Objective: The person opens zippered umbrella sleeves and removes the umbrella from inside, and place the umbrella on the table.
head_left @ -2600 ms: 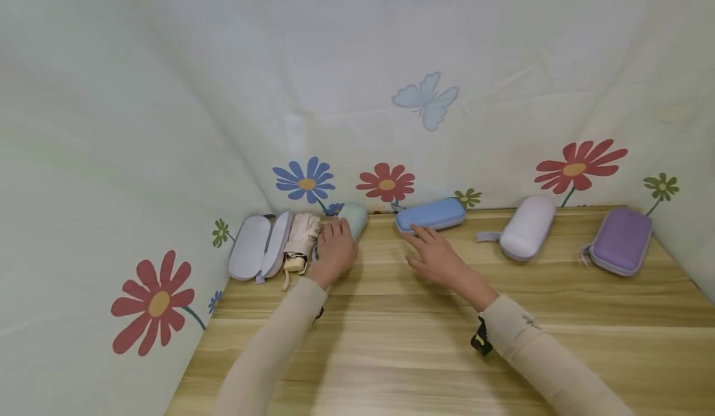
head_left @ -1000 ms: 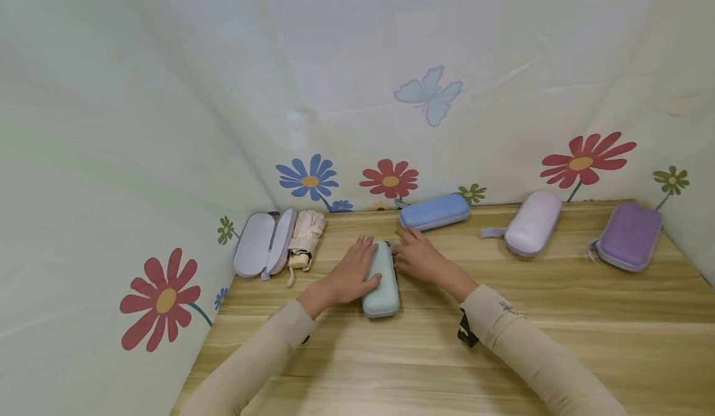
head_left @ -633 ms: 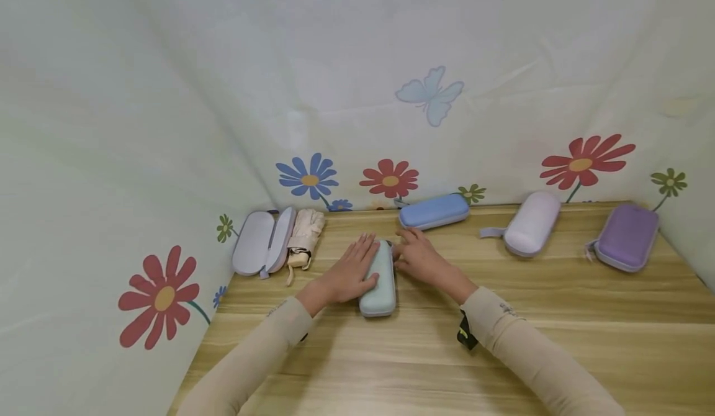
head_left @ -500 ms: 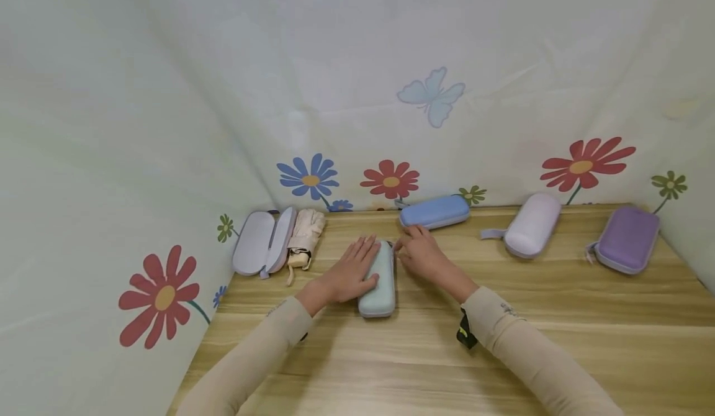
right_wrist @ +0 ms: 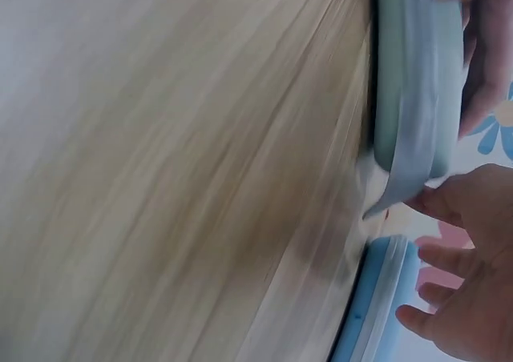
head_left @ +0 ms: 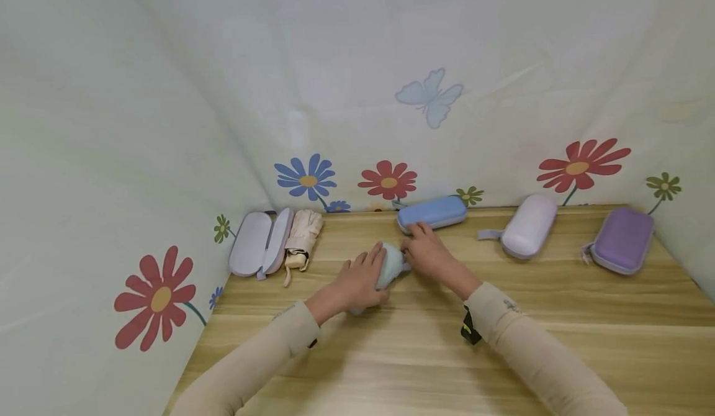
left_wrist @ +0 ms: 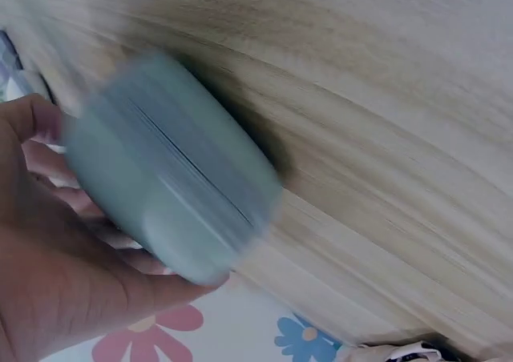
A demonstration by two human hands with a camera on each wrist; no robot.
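My left hand [head_left: 360, 282] grips a mint-green zipped glasses case [head_left: 391, 264], tilted a little off the table near the middle. Up close in the left wrist view, the case [left_wrist: 172, 170] is blurred, with thumb and fingers around its sides. My right hand [head_left: 431, 256] is at the case's far right end. The right wrist view has its thumb and a fingertip pinching the greyish strap [right_wrist: 410, 178] there, while the other fingers spread loosely. Just beyond that hand lies a blue glasses case [head_left: 432, 213].
An opened pale lilac case [head_left: 251, 245] and a folded beige umbrella [head_left: 303, 233] lie at the back left. A white-lilac case [head_left: 529, 226] and a purple case [head_left: 622, 240] lie at the back right. Behind the wooden table [head_left: 424, 366] hangs a flowered cloth [head_left: 357, 62].
The left hand brought the mint-green case from beside the umbrella to the middle, pressed flat on it, then gripped and tilted it. The right hand moved to its strap end.
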